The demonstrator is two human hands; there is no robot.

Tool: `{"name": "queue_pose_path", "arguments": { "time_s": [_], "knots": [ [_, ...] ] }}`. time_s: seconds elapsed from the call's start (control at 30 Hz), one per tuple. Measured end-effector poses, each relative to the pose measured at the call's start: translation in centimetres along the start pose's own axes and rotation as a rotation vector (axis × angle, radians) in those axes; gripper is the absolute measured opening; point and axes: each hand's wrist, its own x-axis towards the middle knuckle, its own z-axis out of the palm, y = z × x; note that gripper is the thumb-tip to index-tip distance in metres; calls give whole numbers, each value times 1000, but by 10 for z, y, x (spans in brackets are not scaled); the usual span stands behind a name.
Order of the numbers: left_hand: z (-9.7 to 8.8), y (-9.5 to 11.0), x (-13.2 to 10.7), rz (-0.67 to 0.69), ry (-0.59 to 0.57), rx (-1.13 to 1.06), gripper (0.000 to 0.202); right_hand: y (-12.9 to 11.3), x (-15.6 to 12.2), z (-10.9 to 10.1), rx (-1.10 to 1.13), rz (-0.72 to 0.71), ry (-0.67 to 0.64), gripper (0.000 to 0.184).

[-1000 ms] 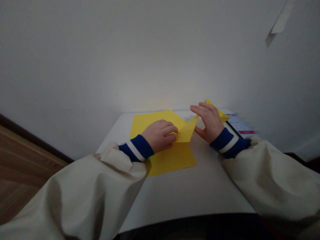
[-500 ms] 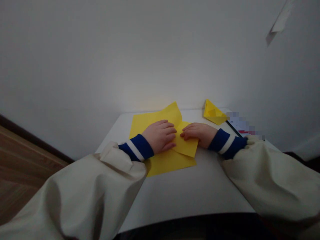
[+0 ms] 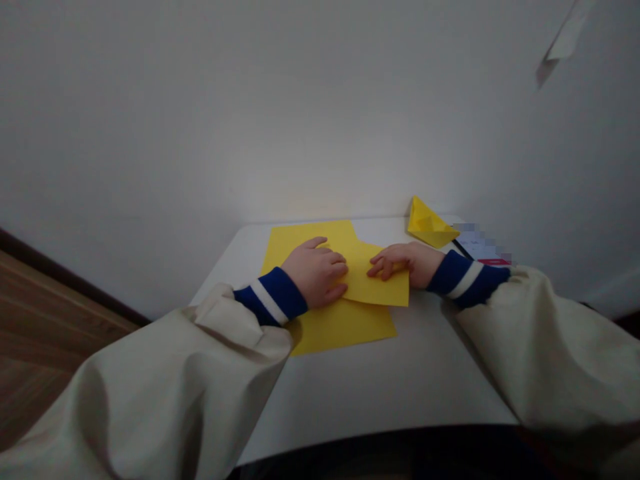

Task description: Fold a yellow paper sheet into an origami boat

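Yellow paper (image 3: 330, 330) lies on the white table under my hands. On top of it, a smaller yellow piece or flap (image 3: 383, 290) reaches past its right side; I cannot tell whether the two are joined. My left hand (image 3: 316, 275) rests palm down where they overlap, fingers spread. My right hand (image 3: 400, 259) is at the right part of the upper piece, its loosely bent fingers apart over the surface. Its palm side is hidden. Behind it, at the table's back right, stands a folded yellow paper boat (image 3: 431, 225).
The white table (image 3: 380, 387) touches a pale wall (image 3: 320, 113) at the back. A printed sheet or booklet (image 3: 483, 243), partly blurred, lies at the right beside the boat. Brown wooden boards (image 3: 55, 340) show at the lower left.
The raised far part of the paper now lies flat. The upper piece's right edge and my right hand have shifted right. My left hand has stayed nearly in place.
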Motion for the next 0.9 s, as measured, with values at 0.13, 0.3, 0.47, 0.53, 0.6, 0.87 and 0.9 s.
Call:
{"name": "queue_pose_path", "arguments": {
  "time_s": [0.13,0.3,0.47,0.53,0.6,0.87,0.9],
  "knots": [
    [7,-1,-2,50,-55,-113,33,-3,-1,-2,7,50,-74,9],
    [19,-5,-4,54,-125,-230,53,-9,2,-5,-36,30,-168,29],
    [23,-6,-4,46,-116,-258,53,-9,2,-5,-10,-3,-152,18],
    [22,-6,-3,36,-101,-278,52,-8,1,-4,22,2,-124,12],
    [21,-6,-2,16,-84,-308,49,-8,1,-4,17,79,-100,16],
    [22,-7,0,-19,-45,-409,50,-13,1,-3,12,455,-57,40],
    [22,-6,0,-23,-39,-409,50,-13,1,-2,19,481,-51,40]
  ]
}}
